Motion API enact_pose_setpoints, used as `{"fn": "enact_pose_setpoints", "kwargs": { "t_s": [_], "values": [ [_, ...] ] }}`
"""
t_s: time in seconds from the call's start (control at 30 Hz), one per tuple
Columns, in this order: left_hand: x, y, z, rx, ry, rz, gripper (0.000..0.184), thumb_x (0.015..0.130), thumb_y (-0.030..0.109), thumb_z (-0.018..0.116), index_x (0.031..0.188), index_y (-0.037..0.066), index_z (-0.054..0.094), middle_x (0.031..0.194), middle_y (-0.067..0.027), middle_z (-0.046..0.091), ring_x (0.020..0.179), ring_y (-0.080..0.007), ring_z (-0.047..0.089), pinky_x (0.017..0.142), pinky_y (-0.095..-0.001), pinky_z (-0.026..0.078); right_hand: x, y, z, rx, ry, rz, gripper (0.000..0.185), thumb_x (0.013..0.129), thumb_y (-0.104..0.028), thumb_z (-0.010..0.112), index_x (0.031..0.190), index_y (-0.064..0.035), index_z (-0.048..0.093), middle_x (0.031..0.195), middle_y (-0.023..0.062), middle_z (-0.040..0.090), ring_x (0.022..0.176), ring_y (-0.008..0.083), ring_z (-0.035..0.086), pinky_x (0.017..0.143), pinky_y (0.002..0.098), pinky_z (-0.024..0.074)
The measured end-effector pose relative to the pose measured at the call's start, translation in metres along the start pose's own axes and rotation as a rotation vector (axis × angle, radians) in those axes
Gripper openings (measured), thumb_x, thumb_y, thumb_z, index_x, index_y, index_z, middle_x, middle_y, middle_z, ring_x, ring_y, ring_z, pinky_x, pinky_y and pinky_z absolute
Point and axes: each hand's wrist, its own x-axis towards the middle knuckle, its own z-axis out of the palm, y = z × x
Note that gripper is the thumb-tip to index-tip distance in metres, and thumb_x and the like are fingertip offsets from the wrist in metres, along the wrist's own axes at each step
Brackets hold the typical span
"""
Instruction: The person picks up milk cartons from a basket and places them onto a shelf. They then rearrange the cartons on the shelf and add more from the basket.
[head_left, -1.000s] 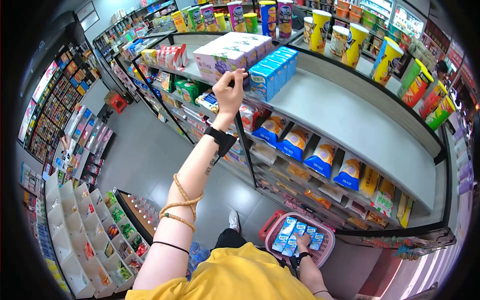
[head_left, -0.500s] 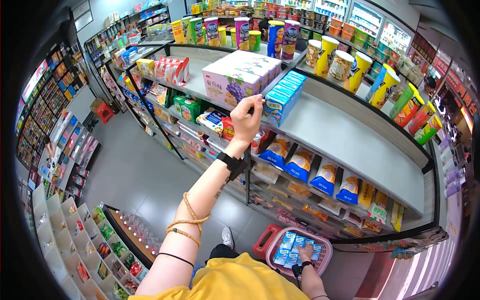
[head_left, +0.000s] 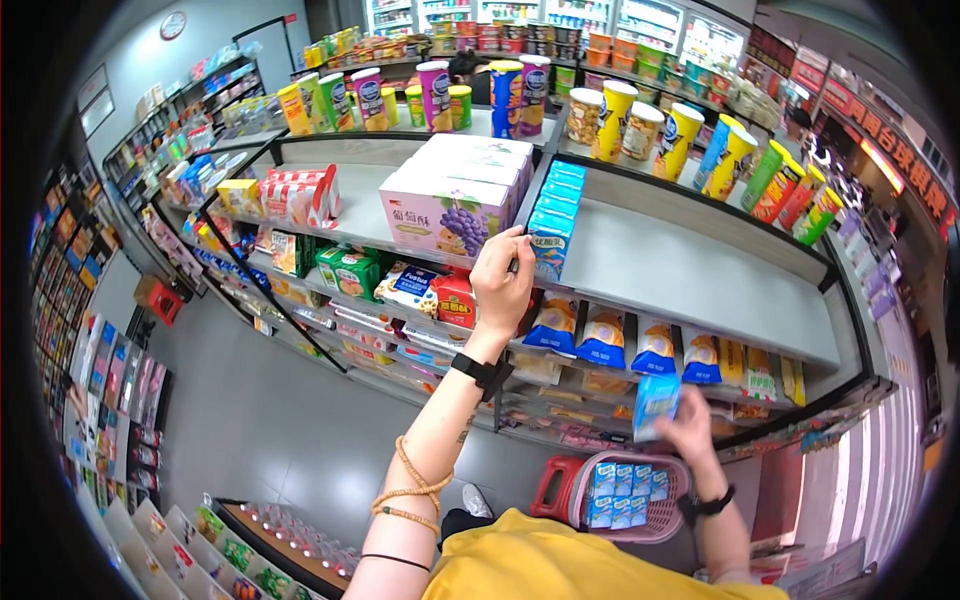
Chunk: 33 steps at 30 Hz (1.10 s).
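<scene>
My left hand (head_left: 503, 283) is raised to the upper shelf. Its fingers are curled, with nothing visible in them, right at the front left corner of a row of blue milk drink cartons (head_left: 548, 250). A single blue milk drink carton (head_left: 655, 406) is in my right hand (head_left: 688, 424), slightly blurred, in front of the lower shelf. Below that hand stands a pink basket (head_left: 660, 522) with a red handle, holding several more cartons of the same kind. Left of the row, purple grape pastry boxes (head_left: 435, 212) sit close to my left hand.
Bare grey shelf surface (head_left: 690, 265) stretches right of the carton row. Chip canisters (head_left: 613, 122) line the top ledge. Blue bagged snacks (head_left: 603, 332) fill the shelf below. Bins of small packets (head_left: 190, 560) and a bottle rack (head_left: 300, 535) stand at lower left.
My right hand has risen out of the basket with a carton in it. The view has shifted, and my left hand stays beside the front of the carton row.
</scene>
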Motion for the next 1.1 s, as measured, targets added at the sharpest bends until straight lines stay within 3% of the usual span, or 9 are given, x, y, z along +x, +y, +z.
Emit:
{"fn": "enact_pose_setpoints", "kwargs": {
  "t_s": [0.1, 0.13, 0.17, 0.2, 0.47, 0.63, 0.73, 0.87, 1.1],
  "values": [
    [0.001, 0.001, -0.002, 0.004, -0.014, 0.016, 0.008, 0.092, -0.001, 0.068, 0.085, -0.001, 0.064, 0.085, -0.0147, 0.070, 0.093, -0.0347, 0.073, 0.080, -0.0400, 0.058, 0.077, -0.083, 0.025, 0.017, -0.007, -0.195, 0.060, 0.081, -0.005, 0.083, 0.133, -0.0037, 0.055, 0.118, 0.0045, 0.066, 0.110, 0.0149, 0.062, 0.102, 0.0348, 0.0487],
    [-0.001, 0.002, -0.002, 0.007, -0.018, 0.008, 0.008, 0.092, -0.001, 0.068, 0.085, -0.001, 0.064, 0.085, -0.0147, 0.070, 0.093, -0.0349, 0.073, 0.080, -0.0401, 0.058, 0.102, -0.106, 0.026, 0.014, -0.039, -0.096, 0.062, 0.082, -0.007, 0.084, 0.136, -0.0055, 0.053, 0.118, 0.0045, 0.065, 0.107, 0.0139, 0.062, 0.092, 0.0314, 0.0532],
    [-0.001, 0.002, -0.002, 0.010, -0.018, 0.009, 0.008, 0.092, -0.001, 0.068, 0.085, -0.001, 0.064, 0.085, -0.0147, 0.070, 0.093, -0.0350, 0.073, 0.080, -0.0402, 0.058, 0.135, -0.114, 0.037, 0.058, -0.028, -0.260, 0.063, 0.083, -0.009, 0.083, 0.137, -0.0068, 0.051, 0.116, 0.0048, 0.066, 0.099, 0.0133, 0.064, 0.075, 0.0279, 0.0567],
    [0.001, 0.001, -0.002, 0.015, -0.016, 0.015, 0.008, 0.093, -0.001, 0.068, 0.085, -0.001, 0.064, 0.085, -0.0147, 0.070, 0.093, -0.0352, 0.073, 0.080, -0.0403, 0.058, 0.162, -0.130, 0.039, 0.036, -0.058, -0.181, 0.062, 0.083, -0.006, 0.082, 0.137, -0.0065, 0.051, 0.113, 0.0052, 0.065, 0.094, 0.0135, 0.064, 0.064, 0.0272, 0.0567],
    [0.001, 0.003, -0.003, 0.039, -0.032, 0.014, 0.008, 0.095, 0.001, 0.065, 0.088, -0.003, 0.067, 0.093, -0.0173, 0.073, 0.097, -0.0327, 0.073, 0.081, -0.0391, 0.057, 0.361, -0.089, 0.056, -0.497, 0.152, 0.012, 0.058, 0.072, -0.004, 0.086, 0.122, -0.0063, 0.057, 0.110, 0.0097, 0.070, 0.098, 0.0224, 0.071, 0.065, 0.0390, 0.0652],
    [0.000, 0.002, -0.005, 0.039, -0.057, 0.007, 0.007, 0.095, 0.001, 0.065, 0.090, -0.003, 0.068, 0.094, -0.0172, 0.072, 0.097, -0.0331, 0.073, 0.082, -0.0397, 0.057, 0.393, -0.074, 0.063, -0.471, 0.263, 0.064, 0.056, 0.074, 0.000, 0.084, 0.123, -0.0072, 0.057, 0.115, 0.0072, 0.071, 0.105, 0.0237, 0.070, 0.069, 0.0401, 0.0663],
    [0.001, 0.002, -0.002, 0.052, -0.043, 0.018, 0.008, 0.095, 0.000, 0.065, 0.088, -0.003, 0.067, 0.092, -0.0157, 0.071, 0.097, -0.0331, 0.073, 0.081, -0.0393, 0.057, 0.408, -0.070, 0.067, -0.468, 0.240, 0.038, 0.059, 0.072, -0.007, 0.086, 0.124, -0.0076, 0.058, 0.115, 0.0098, 0.072, 0.107, 0.0254, 0.070, 0.075, 0.0421, 0.0647],
    [0.000, 0.002, -0.001, 0.038, -0.034, 0.013, 0.009, 0.094, -0.001, 0.066, 0.086, -0.003, 0.065, 0.090, -0.0153, 0.071, 0.096, -0.0338, 0.073, 0.080, -0.0396, 0.057, 0.433, -0.057, 0.073, -0.952, 0.311, -0.138, 0.062, 0.069, -0.024, 0.090, 0.122, -0.0087, 0.062, 0.107, 0.0155, 0.075, 0.094, 0.0271, 0.075, 0.066, 0.0426, 0.0625],
    [-0.001, 0.001, -0.001, 0.051, -0.033, 0.009, 0.007, 0.094, -0.001, 0.066, 0.087, -0.003, 0.066, 0.090, -0.0158, 0.071, 0.095, -0.0348, 0.073, 0.081, -0.0403, 0.058, 0.450, -0.072, 0.099, -0.532, 0.146, 0.154, 0.052, 0.082, -0.041, 0.075, 0.104, 0.0053, 0.067, 0.099, 0.0152, 0.073, 0.075, 0.0238, 0.074, 0.061, 0.0356, 0.0611]
  ]
}}
